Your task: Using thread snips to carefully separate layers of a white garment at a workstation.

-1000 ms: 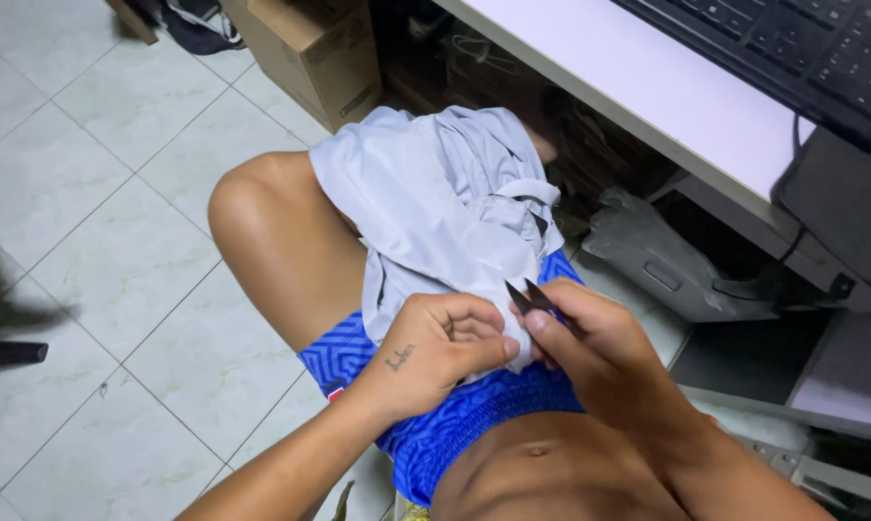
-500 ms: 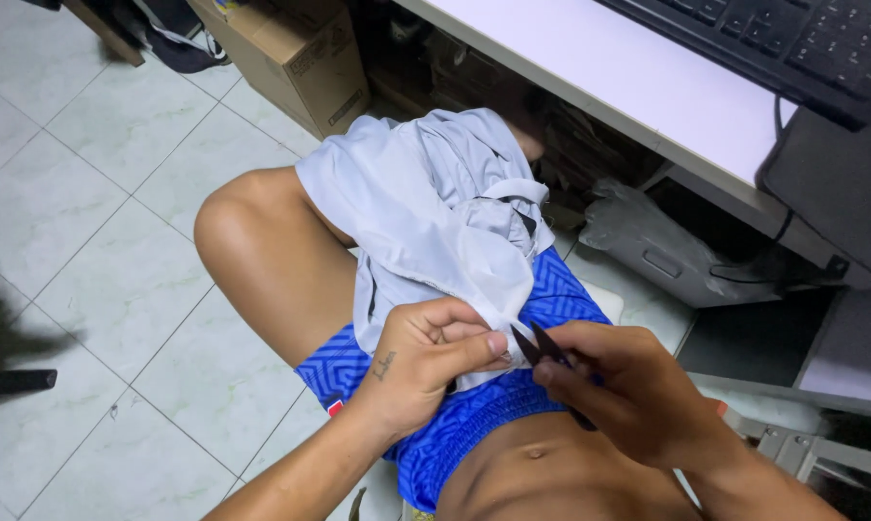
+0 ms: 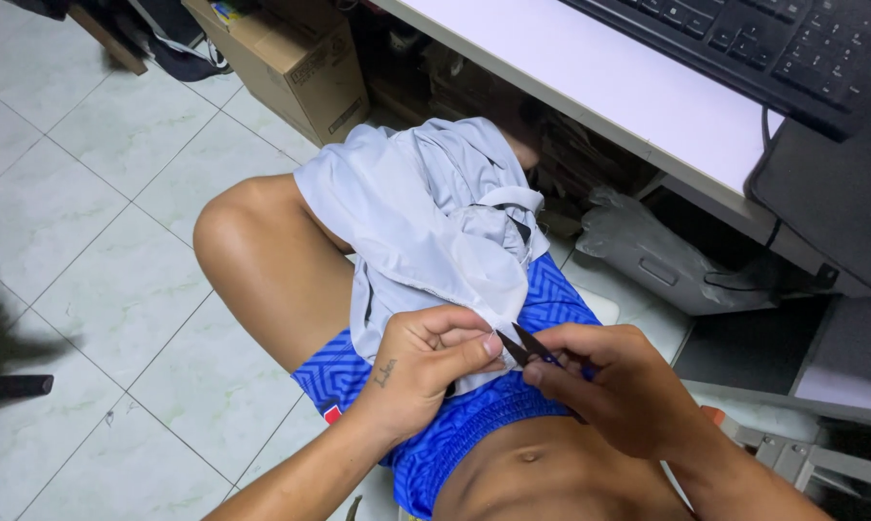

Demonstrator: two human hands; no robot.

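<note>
A light grey garment (image 3: 426,222) is draped over the lap, and its lower hem is pinched between thumb and fingers of the left hand (image 3: 426,371), which is closed tightly on the fabric. A small pair of dark thread snips (image 3: 524,345) is gripped in the right hand (image 3: 614,386), the fingers curled fully round the handle and the pointed blades directed at the pinched fold just beside the left thumb.

Compared with a second ago, the two hands have been drawn closer together, and the blade tips, previously raised a little above the cloth, are now brought down to touch the hem at the left fingertips. The garment has been shifted slightly across the thigh, but the grip on it has not been let go. From this it is judged that a thread or seam at the hem is about to be clipped, with the fabric held taut for the cut.

Beyond the hands, blue patterned shorts (image 3: 513,415) lie directly beneath the work, so little clearance is left under the blades. To the right of the right hand, a white desk edge (image 3: 648,106) with a black keyboard (image 3: 783,48) overhangs, limiting upward movement there. To the left of the left hand, open tiled floor (image 3: 79,212) is seen, with a cardboard box (image 3: 291,58) farther off.
</note>
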